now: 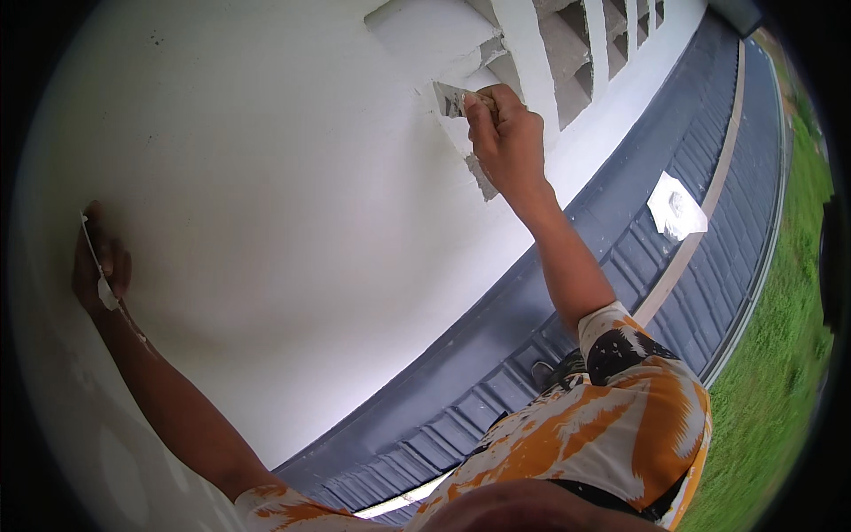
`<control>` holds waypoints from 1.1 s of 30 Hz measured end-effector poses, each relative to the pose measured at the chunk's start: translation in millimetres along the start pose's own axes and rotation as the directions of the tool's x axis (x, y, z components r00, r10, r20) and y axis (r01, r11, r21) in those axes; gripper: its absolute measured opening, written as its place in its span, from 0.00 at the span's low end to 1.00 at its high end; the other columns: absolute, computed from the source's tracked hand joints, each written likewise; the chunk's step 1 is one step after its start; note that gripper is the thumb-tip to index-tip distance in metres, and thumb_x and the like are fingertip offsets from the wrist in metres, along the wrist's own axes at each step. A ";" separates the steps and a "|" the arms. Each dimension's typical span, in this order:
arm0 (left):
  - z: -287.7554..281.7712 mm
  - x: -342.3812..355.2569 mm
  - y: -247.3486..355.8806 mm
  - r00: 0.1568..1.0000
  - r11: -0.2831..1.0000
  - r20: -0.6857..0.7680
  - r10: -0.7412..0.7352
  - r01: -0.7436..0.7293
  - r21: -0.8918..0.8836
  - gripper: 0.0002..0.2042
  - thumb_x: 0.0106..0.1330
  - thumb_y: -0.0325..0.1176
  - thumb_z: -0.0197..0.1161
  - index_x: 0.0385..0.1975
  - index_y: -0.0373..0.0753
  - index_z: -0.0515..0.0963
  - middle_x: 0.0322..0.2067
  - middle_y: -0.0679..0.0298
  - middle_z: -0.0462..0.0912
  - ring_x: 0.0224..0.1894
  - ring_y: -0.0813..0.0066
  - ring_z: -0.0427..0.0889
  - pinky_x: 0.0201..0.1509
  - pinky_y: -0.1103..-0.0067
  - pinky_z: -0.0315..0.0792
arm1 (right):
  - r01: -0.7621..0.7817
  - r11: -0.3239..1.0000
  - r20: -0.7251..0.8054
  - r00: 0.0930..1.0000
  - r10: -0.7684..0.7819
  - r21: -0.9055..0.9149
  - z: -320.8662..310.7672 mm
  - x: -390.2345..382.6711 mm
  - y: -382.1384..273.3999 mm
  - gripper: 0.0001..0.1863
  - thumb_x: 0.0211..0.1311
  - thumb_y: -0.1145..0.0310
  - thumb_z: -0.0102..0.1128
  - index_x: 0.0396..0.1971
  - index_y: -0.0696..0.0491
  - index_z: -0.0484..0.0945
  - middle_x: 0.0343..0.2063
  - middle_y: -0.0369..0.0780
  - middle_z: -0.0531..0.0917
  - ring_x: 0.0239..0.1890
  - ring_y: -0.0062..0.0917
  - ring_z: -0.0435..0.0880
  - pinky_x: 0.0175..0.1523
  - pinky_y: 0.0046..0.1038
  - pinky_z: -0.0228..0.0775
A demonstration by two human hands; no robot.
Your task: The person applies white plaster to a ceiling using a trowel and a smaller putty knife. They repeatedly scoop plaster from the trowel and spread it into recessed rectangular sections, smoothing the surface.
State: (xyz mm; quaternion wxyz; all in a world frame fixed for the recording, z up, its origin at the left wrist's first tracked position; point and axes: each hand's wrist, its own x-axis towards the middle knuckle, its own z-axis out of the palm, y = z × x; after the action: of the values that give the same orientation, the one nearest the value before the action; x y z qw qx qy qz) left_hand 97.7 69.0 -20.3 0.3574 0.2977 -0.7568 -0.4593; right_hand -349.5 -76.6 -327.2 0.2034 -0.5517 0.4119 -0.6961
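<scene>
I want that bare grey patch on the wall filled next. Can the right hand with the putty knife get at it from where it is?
Probably yes. The right hand holds the putty knife against the white wall, just above the grey patch by the wrist. Nothing lies between them. The left hand is far off.

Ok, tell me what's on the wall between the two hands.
In the head view, only bare smooth white wall lies between the left hand and the right hand holding the putty knife.
</scene>
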 end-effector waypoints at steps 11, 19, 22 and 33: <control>-8.7 -8.3 -5.2 0.995 0.999 -0.093 0.021 -0.016 0.050 0.33 0.70 0.38 0.62 0.66 0.25 0.55 0.23 0.64 0.81 0.12 0.81 0.71 0.10 0.85 0.67 | -0.146 0.916 0.139 0.985 0.100 0.374 -6.1 34.5 -37.4 0.09 0.70 0.68 0.57 0.35 0.59 0.77 0.20 0.38 0.82 0.18 0.15 0.79 0.23 0.21 0.70; -11.6 -4.9 0.0 1.000 0.996 0.004 -0.021 0.022 -0.082 0.25 0.78 0.32 0.47 0.68 0.24 0.53 0.23 0.58 0.80 0.12 0.76 0.71 0.10 0.82 0.68 | -0.337 0.852 0.168 0.941 0.293 0.401 17.0 -50.7 69.3 0.16 0.73 0.63 0.55 0.50 0.60 0.79 0.22 0.33 0.78 0.20 0.13 0.71 0.26 0.19 0.63; -5.6 -5.3 1.6 0.999 0.997 0.031 0.008 -0.006 -0.082 0.25 0.78 0.33 0.47 0.68 0.23 0.53 0.25 0.57 0.80 0.13 0.75 0.72 0.11 0.82 0.70 | -0.256 0.831 0.055 0.963 0.264 0.494 39.1 -50.9 64.7 0.19 0.74 0.61 0.55 0.52 0.61 0.77 0.22 0.31 0.75 0.25 0.12 0.69 0.30 0.18 0.61; -4.6 -6.6 3.4 0.998 0.998 0.058 0.024 -0.021 -0.059 0.27 0.77 0.33 0.50 0.69 0.23 0.52 0.28 0.57 0.81 0.15 0.74 0.75 0.14 0.83 0.72 | -0.286 0.836 0.135 0.958 0.252 0.468 48.0 -48.8 68.0 0.15 0.73 0.67 0.55 0.54 0.58 0.79 0.23 0.32 0.76 0.24 0.13 0.70 0.29 0.19 0.62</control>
State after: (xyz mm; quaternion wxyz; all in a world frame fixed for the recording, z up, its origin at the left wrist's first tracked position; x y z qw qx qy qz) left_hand 104.8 73.3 -17.5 0.3488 0.2652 -0.7565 -0.4856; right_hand -301.2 -96.7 -408.3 0.4441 -0.4434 0.2913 -0.7220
